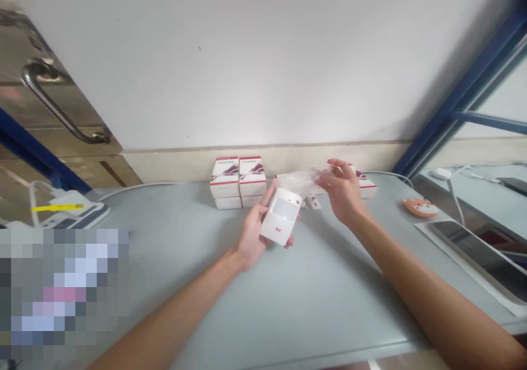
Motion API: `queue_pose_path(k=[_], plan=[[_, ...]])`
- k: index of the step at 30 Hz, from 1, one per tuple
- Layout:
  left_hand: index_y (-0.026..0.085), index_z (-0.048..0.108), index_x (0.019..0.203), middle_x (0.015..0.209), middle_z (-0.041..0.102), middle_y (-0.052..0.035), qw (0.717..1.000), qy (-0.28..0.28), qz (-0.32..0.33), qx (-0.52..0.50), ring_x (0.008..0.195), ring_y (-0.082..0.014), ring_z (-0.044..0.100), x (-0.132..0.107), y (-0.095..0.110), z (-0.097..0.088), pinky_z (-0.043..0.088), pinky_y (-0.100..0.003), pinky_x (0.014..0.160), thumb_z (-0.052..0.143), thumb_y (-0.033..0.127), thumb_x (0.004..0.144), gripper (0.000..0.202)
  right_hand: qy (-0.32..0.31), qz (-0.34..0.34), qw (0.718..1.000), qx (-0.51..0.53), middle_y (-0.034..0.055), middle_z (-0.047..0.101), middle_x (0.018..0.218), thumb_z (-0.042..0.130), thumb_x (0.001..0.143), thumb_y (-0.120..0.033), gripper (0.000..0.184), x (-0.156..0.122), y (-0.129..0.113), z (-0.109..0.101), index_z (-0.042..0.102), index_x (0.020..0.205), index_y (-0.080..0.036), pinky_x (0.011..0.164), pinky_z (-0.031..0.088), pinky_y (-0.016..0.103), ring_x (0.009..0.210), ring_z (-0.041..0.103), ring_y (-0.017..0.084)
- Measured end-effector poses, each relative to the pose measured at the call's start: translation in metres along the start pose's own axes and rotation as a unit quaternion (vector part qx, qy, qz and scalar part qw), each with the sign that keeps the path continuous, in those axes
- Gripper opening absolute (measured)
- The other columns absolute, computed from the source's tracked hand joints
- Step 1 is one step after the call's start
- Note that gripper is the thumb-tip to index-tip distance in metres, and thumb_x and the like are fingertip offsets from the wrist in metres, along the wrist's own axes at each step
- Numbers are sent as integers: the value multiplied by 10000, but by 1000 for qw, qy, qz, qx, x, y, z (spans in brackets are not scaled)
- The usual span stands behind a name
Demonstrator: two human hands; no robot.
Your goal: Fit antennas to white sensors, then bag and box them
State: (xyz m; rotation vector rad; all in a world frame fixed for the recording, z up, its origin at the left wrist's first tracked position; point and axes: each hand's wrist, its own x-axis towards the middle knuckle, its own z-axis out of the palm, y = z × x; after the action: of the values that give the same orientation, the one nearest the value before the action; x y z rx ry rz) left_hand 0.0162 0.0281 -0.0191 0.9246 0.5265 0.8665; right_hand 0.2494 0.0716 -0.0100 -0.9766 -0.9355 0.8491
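My left hand (251, 238) is wrapped round a white motion sensor (281, 216), which has a pale window, a small dark dot and red lettering. To its right, my right hand (343, 191) pinches a clear plastic bag (300, 180) that stretches back toward the top of the sensor. Whether the bag touches the sensor I cannot tell. Beneath the bag a small white part (313, 202) lies on the table. Several white boxes with red trim (225, 178) stand stacked behind my left hand, and another such box (368, 183) is partly hidden behind my right hand.
The grey table (247, 315) runs up against a white wall. At the left are a power strip (78, 213) with a yellow tag and a blurred-out patch. On the right lie an orange animal-shaped object (420, 207) and a dark phone-like slab (477, 254) on white sheet.
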Motion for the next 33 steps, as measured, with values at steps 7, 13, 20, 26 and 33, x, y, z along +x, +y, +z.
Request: queue_pose_path(k=[7,13,20,26,33], plan=[[287,263,1653,844,777,-73,998,17,18,51,599,-291,763,-2,-2,-3,557,-339,516,498,386,959,739,-29,18,999,-5,-12,582,949,736,653,-230,457,5,2,-6,579,1074,-313,909,599,441,951,695,225],[331,187,1606,783,734,-4,995,69,49,53,534,-283,741,1,-6,-4,573,-360,495,531,442,983,720,-47,7,998,-37,2,633,1103,766,614,-198,487,7,0,-10,611,1064,-300,854,582,379,911,667,193],[196,533,1261,722,710,-40,987,95,28,128,526,-233,704,3,-7,2,553,-314,485,597,622,972,518,-77,-9,997,-20,23,644,1145,732,637,-174,498,1,-2,-3,593,1099,-300,904,569,381,1116,670,244],[271,458,1283,855,741,-25,977,127,88,147,593,-236,743,2,-1,6,564,-313,516,593,562,983,439,-10,46,997,-66,44,621,1167,796,767,-369,451,-6,1,5,556,1141,-294,868,596,373,1040,681,224],[341,483,1358,1162,726,-32,972,145,84,165,836,-198,745,2,-4,-1,592,-314,679,631,650,960,525,-349,149,911,-163,81,696,999,614,947,-713,516,-30,-22,17,664,960,-199,824,562,376,879,667,204]])
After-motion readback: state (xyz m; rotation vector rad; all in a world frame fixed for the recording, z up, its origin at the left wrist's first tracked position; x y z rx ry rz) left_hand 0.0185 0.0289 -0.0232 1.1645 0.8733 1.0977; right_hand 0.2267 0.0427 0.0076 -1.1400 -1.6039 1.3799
